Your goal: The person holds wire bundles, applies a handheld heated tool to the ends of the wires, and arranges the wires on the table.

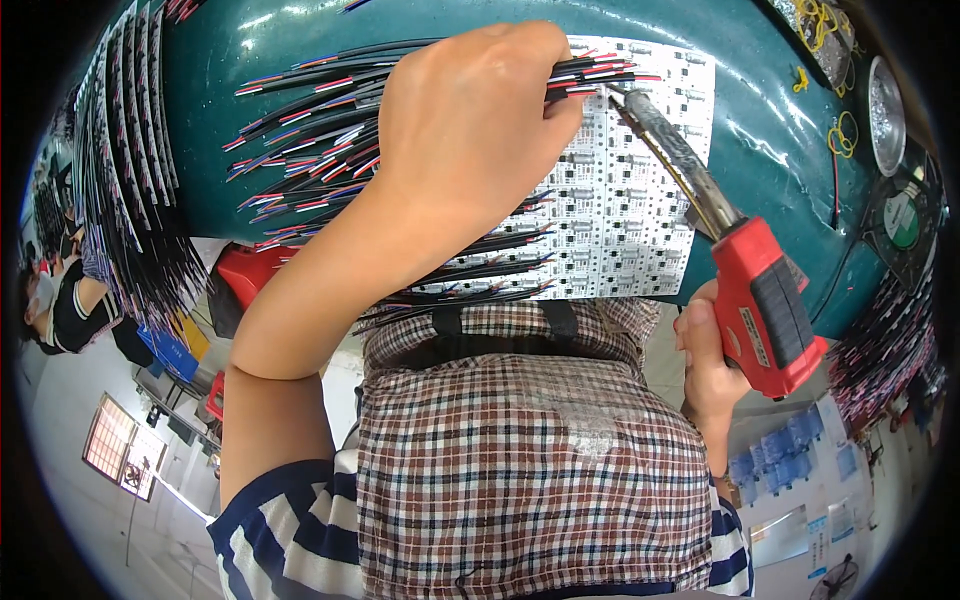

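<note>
My left hand point(475, 125) is closed around a bunch of thin black cables point(572, 80), whose stripped red, white and black wire ends stick out to the right of the fingers. Beneath them lies a white circuit board panel point(635, 185) with rows of small dark parts. My right hand point(708, 350) grips a red and black soldering gun point(765, 310) from below, most of the fingers hidden behind its body. The metal barrel slants up to the left, and its tip is close to the wire ends; whether they touch I cannot tell.
More black cables point(300, 150) fan out leftward across the green table mat point(770, 130). Wired panels point(135, 120) hang over the left edge. On the right are a metal bowl point(886, 115), a small fan point(900, 215), yellow wire loops point(842, 135) and another cable bundle point(880, 360).
</note>
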